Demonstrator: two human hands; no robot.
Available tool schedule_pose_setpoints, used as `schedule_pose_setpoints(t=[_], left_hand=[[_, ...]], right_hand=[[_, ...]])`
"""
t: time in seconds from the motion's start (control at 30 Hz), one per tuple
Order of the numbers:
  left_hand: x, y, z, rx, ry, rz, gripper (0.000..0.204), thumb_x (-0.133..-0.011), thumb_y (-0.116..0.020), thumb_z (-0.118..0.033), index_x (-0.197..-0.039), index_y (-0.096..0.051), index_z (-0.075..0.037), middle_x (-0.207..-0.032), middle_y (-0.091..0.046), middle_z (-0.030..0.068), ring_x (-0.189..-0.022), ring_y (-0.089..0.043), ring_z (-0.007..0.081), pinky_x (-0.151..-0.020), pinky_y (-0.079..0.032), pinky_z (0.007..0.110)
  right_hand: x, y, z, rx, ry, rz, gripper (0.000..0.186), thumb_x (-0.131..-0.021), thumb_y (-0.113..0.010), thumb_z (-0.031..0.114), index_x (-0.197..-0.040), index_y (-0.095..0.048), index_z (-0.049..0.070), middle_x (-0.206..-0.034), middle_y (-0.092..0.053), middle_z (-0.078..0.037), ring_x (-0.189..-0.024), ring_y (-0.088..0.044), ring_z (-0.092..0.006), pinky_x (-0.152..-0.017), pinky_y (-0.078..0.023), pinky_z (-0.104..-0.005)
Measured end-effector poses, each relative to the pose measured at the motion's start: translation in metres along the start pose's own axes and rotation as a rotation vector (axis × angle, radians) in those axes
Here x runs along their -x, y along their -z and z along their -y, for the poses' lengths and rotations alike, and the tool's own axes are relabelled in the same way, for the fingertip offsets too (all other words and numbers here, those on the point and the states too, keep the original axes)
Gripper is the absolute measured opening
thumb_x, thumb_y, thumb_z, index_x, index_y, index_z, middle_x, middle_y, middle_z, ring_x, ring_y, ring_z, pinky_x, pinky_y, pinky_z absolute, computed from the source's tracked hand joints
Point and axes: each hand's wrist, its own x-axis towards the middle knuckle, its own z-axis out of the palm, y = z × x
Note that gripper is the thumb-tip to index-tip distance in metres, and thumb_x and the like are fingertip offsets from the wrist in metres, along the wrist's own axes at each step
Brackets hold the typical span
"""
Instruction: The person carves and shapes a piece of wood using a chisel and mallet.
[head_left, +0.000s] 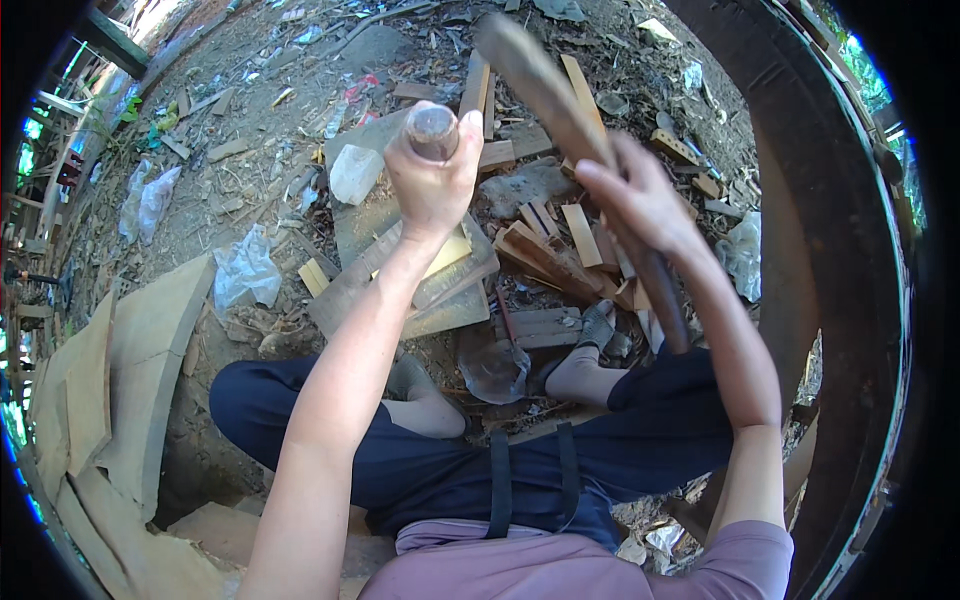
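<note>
My left hand [430,190] is closed around an upright tool handle [433,132]. Its round, worn end faces up, and its lower part is hidden by the hand and forearm. Below that hand lies a pale yellow wood piece [450,254] on a wooden board [478,276], partly covered by my forearm. My right hand [648,200] grips a long, thick wooden club [545,85], raised and slanting, its far end blurred by motion. The club's thinner end reaches down toward my right knee. A gap separates the club from the tool handle.
Offcuts of wood [582,236] lie heaped between the board and my right foot. A clear plastic bag [245,268] and a whitish translucent lump [356,175] are to the left. Curved planks [130,370] lean at the left; a dark beam [835,200] rises at the right.
</note>
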Motion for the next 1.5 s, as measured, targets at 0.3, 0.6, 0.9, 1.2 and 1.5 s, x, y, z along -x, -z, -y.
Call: schedule_pose_setpoints(t=[0.3, 0.6, 0.9, 1.2, 1.5], left_hand=[[0.003, -0.004, -0.009, -0.15, -0.128, 0.019, 0.023, -0.084, -0.072, -0.014, -0.071, -0.055, -0.005, -0.061, -0.052, -0.0028, -0.058, -0.046, 0.0069, -0.056, -0.041, 0.026], [0.003, 0.004, 0.0, -0.059, -0.035, 0.002, 0.022, -0.083, -0.072, -0.01, -0.071, -0.054, -0.006, -0.062, -0.055, -0.0023, -0.058, -0.049, 0.0065, -0.056, -0.042, 0.025], [0.007, 0.002, -0.009, -0.116, -0.06, -0.011, 0.021, -0.084, -0.072, -0.01, -0.071, -0.057, -0.005, -0.062, -0.056, -0.0031, -0.057, -0.051, 0.0063, -0.055, -0.04, 0.025], [0.003, -0.004, 0.005, -0.07, -0.11, 0.071, 0.02, -0.09, -0.066, -0.004, -0.074, -0.053, -0.005, -0.058, -0.054, 0.0, -0.047, -0.05, 0.006, -0.043, -0.039, 0.023], [-0.009, -0.007, -0.01, 0.071, -0.054, 0.006, 0.019, -0.086, -0.067, -0.003, -0.07, -0.058, -0.005, -0.053, -0.054, 0.0025, -0.04, -0.049, 0.0099, -0.039, -0.042, 0.026]], right_hand=[[0.056, -0.002, 0.113, 0.426, 0.589, -0.112, 0.067, -0.089, -0.066, 0.026, -0.146, -0.038, 0.006, -0.099, -0.068, -0.026, -0.088, -0.069, -0.0376, -0.081, -0.052, -0.0441], [0.063, 0.007, 0.128, 0.51, 0.802, -0.29, 0.065, -0.088, -0.065, 0.022, -0.146, -0.039, 0.009, -0.094, -0.067, -0.028, -0.086, -0.068, -0.0415, -0.078, -0.054, -0.0472], [0.04, -0.006, 0.073, 0.273, 0.366, -0.079, 0.073, -0.091, -0.059, 0.045, -0.15, -0.03, 0.014, -0.106, -0.067, -0.027, -0.103, -0.068, -0.0356, -0.088, -0.052, -0.0455], [-0.011, -0.106, -0.151, 0.363, -0.054, -0.21, 0.081, -0.085, -0.063, 0.045, -0.15, -0.028, 0.01, -0.117, -0.063, -0.029, -0.107, -0.062, -0.0457, -0.095, -0.048, -0.0518], [0.012, -0.158, -0.144, 0.536, 0.378, -0.542, 0.048, -0.086, -0.059, 0.017, -0.133, -0.052, 0.014, -0.106, -0.059, -0.01, -0.101, -0.056, -0.0297, -0.088, -0.042, -0.0445]])
